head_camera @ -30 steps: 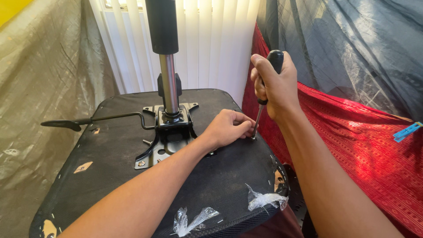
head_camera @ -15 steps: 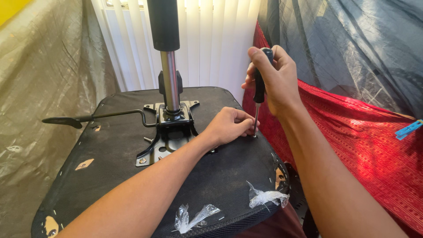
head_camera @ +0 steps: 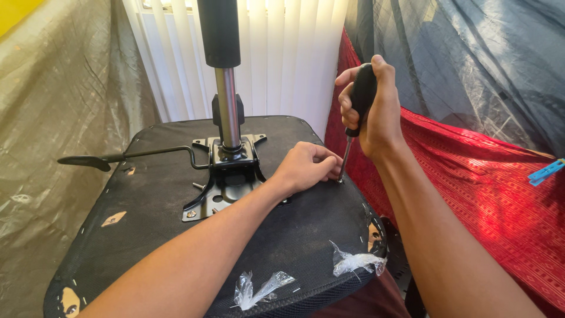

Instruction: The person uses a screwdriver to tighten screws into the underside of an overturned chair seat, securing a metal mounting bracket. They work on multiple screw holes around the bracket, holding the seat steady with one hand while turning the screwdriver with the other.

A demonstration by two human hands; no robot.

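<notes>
An upturned black office chair seat (head_camera: 147, 212) fills the middle of the view, its underside facing up. My right hand (head_camera: 376, 112) grips the black handle of a screwdriver (head_camera: 360, 97), held nearly upright, with the metal tip on the seat near its right edge. My left hand (head_camera: 306, 168) rests on the seat with fingertips pinched at the tip of the shaft. A black metal mounting plate (head_camera: 226, 176) with a gas cylinder (head_camera: 222, 70) stands at the seat's centre.
A black lever (head_camera: 123, 156) sticks out left from the plate. Torn clear plastic bits (head_camera: 353, 262) hang at the seat's front edge. Red cloth (head_camera: 488, 194) lies to the right, grey sheeting to the left, white vertical blinds (head_camera: 276, 53) behind.
My right hand has shifted slightly on the screwdriver handle, which now stands more upright. My left hand stays pinched at the tip.
</notes>
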